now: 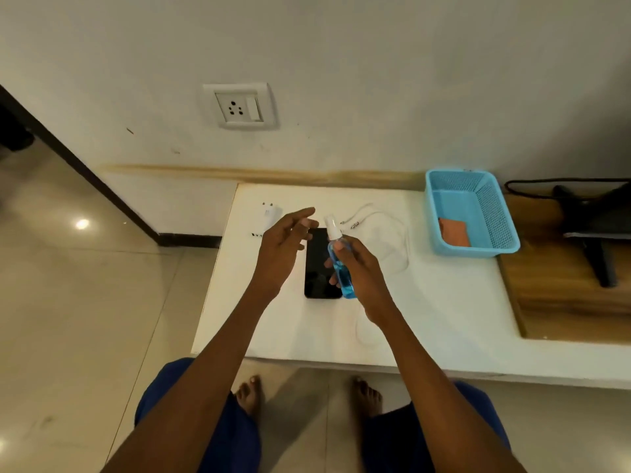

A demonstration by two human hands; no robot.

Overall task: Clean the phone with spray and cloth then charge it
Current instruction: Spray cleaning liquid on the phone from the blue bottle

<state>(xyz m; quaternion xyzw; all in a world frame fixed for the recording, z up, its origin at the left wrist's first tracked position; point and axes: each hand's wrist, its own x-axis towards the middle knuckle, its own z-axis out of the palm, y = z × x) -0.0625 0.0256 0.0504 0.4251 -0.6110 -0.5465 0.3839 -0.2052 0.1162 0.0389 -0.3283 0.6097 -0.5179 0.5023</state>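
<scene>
**Spray bottle hovering right over the phone, nozzle end pointing away**

So the right hand (358,268) is gripping the spray bottle (339,264), fingers wrapped around the blue body, white nozzle on top at the far end. The phone (321,264) is lying flat on the white table (444,302), screen up, directly under and just left of the bottle. Its long axis is running away from the person toward the wall, and the bottle is tilting along pretty much the same line. That's the bit that matters, I'd guess: the nozzle probably needs angling down at the screen.

The left hand (283,247) is hovering open on the phone's left side, fingers spread and relaxed, holding nothing. It's overlapping the phone's top left corner from this view; can't tell if it's touching.

The cloth (453,231) is sitting in the blue basket (491,213) well off to the right, so the right hand is nearer to it. The charger plug (269,213) is lying at the far left of the table, the white cable (382,227) looping beside the phone on the right, and the wall socket (239,105) is up above. Tiled floor (85,302), bare feet below.
</scene>
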